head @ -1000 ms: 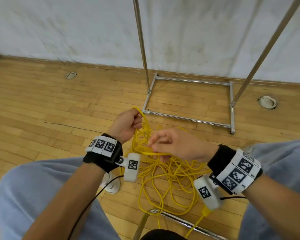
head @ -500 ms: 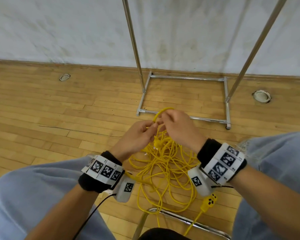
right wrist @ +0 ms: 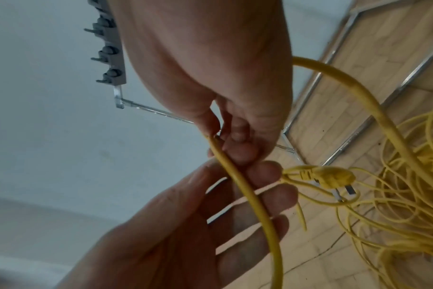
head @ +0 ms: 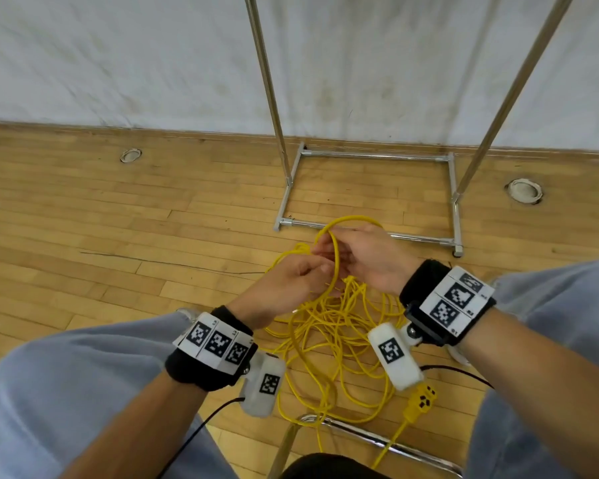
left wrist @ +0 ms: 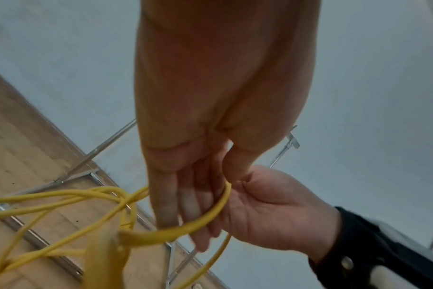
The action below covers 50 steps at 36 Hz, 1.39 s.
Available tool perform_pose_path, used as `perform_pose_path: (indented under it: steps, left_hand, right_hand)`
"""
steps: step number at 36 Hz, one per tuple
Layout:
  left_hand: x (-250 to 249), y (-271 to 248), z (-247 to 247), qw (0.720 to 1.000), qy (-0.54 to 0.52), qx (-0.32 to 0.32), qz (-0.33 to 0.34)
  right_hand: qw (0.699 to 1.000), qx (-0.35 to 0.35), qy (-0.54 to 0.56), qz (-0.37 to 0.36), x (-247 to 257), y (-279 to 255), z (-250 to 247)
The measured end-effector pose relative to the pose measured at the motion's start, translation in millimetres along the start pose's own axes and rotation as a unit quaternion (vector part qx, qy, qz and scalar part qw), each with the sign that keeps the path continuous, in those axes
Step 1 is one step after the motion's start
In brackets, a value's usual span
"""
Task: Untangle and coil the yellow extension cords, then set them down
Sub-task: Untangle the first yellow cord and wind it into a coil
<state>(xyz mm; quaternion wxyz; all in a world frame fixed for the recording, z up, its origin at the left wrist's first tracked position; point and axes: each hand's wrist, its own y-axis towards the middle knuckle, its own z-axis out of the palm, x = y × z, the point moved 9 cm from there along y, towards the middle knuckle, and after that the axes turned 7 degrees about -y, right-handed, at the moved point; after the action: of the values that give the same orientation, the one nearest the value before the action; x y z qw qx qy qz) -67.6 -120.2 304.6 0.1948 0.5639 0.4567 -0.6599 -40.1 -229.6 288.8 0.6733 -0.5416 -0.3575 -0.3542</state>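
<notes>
A yellow extension cord (head: 329,344) lies tangled on the wood floor between my knees. Both hands meet just above the pile. My right hand (head: 329,248) (right wrist: 218,136) pinches one strand between thumb and fingertips. A loop of that strand (head: 355,219) arches over its knuckles. My left hand (head: 317,274) (left wrist: 185,211) is just below, fingers straight and spread. The strand (right wrist: 250,197) lies across those fingers (right wrist: 267,195). A yellow plug (right wrist: 331,178) hangs in the tangle beside them. The yellow socket end (head: 421,402) rests on the floor near my right wrist.
A chrome garment rack base (head: 453,202) stands on the floor right behind the hands, its two poles (head: 267,81) rising against the white wall. A chrome chair bar (head: 377,440) crosses under the pile. Round floor sockets (head: 131,155) (head: 523,191) sit left and right.
My right hand rose from low over the pile and met my left hand. The two hands stay together at the strand, and a loop now arches above them.
</notes>
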Motion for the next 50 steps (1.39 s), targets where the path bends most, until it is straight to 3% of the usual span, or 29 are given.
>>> perform_pose_path:
  steps: [3,6,11,15,17,21,30,33,36,40,44,46,50]
  left_hand:
    - [8,1,-19,0.996,-0.029,-0.069,-0.052]
    - [12,1,-30,0.989,-0.064,-0.114,-0.076]
    - [7,1,-25,0.986,-0.074,-0.140,-0.045]
    - [-1,-2,-32,0.983,0.049,-0.176,-0.006]
    - [-11,-6,-40,0.962,0.164,-0.214,0.043]
    - [-25,-6,-37,0.881,0.399,-0.225,0.120]
    - [-58,-12,-37,0.807,0.488,-0.263,0.204]
    - [-58,-12,-49,0.826,0.447,-0.284,0.194]
    - [-46,-6,-70,0.870,0.358,-0.303,0.147]
    - [-28,-2,-97,0.937,0.155,-0.306,0.059]
    - [-23,-4,-103,0.957,-0.017,-0.288,0.022]
    - [-27,-5,-98,0.957,-0.004,-0.286,0.051]
    - [-43,-5,-79,0.948,0.118,-0.259,0.141]
  right_hand:
    - [1.000,-0.011,0.015,-0.025,8,0,0]
    - [0.997,-0.029,-0.060,-0.031,11,-2,-1]
    - [0.964,-0.052,-0.247,-0.083,17,-12,7]
    - [0.947,-0.061,-0.292,-0.123,22,-14,7]
    - [0.937,-0.060,-0.319,-0.130,24,-14,7]
    - [0.927,-0.041,-0.347,-0.137,31,-17,11]
    - [0.950,-0.003,-0.272,-0.151,48,-21,15]
    - [0.955,-0.005,-0.259,-0.145,47,-22,16]
    - [0.956,-0.010,-0.260,-0.139,47,-22,17]
    - [0.956,-0.021,-0.259,-0.135,53,-25,10]
    - [0.957,-0.015,-0.253,-0.139,58,-29,5]
    - [0.958,0.002,-0.248,-0.141,55,-29,9]
    - [0.962,0.048,-0.248,-0.108,38,-25,16]
